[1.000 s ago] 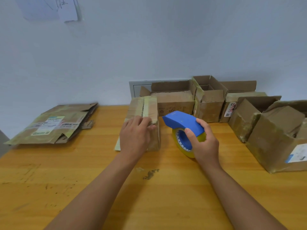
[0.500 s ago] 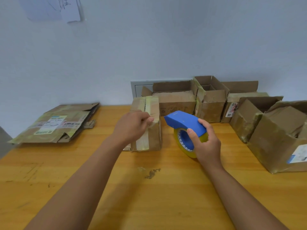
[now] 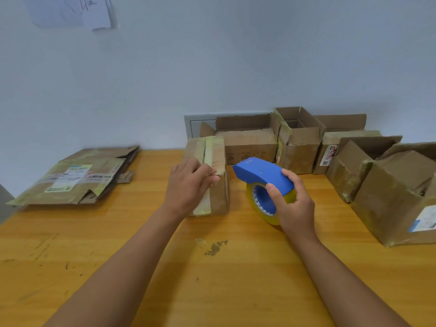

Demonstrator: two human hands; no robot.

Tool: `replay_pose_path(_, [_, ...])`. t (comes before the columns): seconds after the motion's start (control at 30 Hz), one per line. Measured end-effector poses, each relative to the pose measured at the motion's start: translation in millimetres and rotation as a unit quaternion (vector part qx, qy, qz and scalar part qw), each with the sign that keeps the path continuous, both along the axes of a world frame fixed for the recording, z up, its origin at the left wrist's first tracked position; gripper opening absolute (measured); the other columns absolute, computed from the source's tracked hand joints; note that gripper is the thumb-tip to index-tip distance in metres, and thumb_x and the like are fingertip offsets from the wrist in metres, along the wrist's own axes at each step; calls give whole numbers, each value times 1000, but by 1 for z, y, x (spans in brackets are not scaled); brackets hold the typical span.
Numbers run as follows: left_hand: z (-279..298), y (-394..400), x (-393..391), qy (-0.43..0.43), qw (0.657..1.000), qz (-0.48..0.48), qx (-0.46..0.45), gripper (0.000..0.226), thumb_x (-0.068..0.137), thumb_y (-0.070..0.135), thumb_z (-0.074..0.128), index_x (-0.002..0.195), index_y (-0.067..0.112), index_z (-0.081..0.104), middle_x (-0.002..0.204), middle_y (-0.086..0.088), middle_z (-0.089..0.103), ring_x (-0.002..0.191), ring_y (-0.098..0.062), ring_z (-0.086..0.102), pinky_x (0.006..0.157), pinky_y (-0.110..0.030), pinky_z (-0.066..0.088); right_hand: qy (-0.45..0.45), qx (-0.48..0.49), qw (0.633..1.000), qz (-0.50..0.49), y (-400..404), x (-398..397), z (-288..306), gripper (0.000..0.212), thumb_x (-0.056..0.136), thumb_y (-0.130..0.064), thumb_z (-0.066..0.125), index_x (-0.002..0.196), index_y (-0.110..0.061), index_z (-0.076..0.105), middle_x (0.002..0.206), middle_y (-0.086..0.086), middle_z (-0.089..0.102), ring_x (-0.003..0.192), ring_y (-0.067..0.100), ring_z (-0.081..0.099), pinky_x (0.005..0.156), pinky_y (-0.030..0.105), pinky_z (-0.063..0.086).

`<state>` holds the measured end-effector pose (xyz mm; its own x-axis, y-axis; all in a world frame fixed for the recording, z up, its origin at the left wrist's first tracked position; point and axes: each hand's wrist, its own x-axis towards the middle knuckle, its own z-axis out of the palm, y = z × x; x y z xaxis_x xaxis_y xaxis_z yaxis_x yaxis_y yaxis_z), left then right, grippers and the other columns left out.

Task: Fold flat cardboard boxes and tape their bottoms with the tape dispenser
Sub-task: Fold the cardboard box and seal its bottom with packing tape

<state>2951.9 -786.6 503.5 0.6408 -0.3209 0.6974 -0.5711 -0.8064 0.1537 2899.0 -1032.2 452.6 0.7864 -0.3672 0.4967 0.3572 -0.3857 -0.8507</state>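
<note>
Your left hand (image 3: 188, 185) pinches the taped box (image 3: 212, 175); your right hand (image 3: 292, 204) grips the tape dispenser (image 3: 262, 175); flat boxes (image 3: 77, 178) remain unfolded.

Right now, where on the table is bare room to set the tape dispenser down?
Bare wood lies in front of the taped brown cardboard box, between both forearms, and between that box and the flattened cardboard stack at left. The right side and back edge are crowded with open brown boxes. The right hand holds the blue tape dispenser.
</note>
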Motion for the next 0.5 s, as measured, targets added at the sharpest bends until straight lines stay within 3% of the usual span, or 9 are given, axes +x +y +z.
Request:
replay_pose_path(0.13, [-3, 0, 0, -21, 1000, 11, 14, 49, 96, 52, 44, 92, 11, 71, 79, -6, 52, 72, -27, 51, 65, -39, 39, 2, 0, 1000, 2, 0, 0, 0, 57, 80, -66, 57, 129, -38, 53, 116, -31, 52, 105, -5, 55, 73, 8, 45])
replay_pose_path(0.3, [-1, 0, 1, -4, 999, 5, 32, 37, 94, 45, 52, 99, 13, 69, 83, -3, 52, 77, -24, 50, 68, -38, 41, -1, -1, 1000, 5, 0, -1, 0, 59, 80, -66, 56, 130, -36, 53, 116, -32, 50, 103, -8, 54, 72, 7, 45])
replay_pose_path(0.5, [-1, 0, -4, 0, 998, 23, 52, 40, 90, 40, 61, 107, 4, 68, 89, -11, 59, 79, -31, 56, 71, -40, 45, 5, 3, 1000, 8, -1, -1, 0, 60, 79, -67, 57, 130, -36, 53, 115, -24, 53, 104, -5, 55, 72, 8, 45])
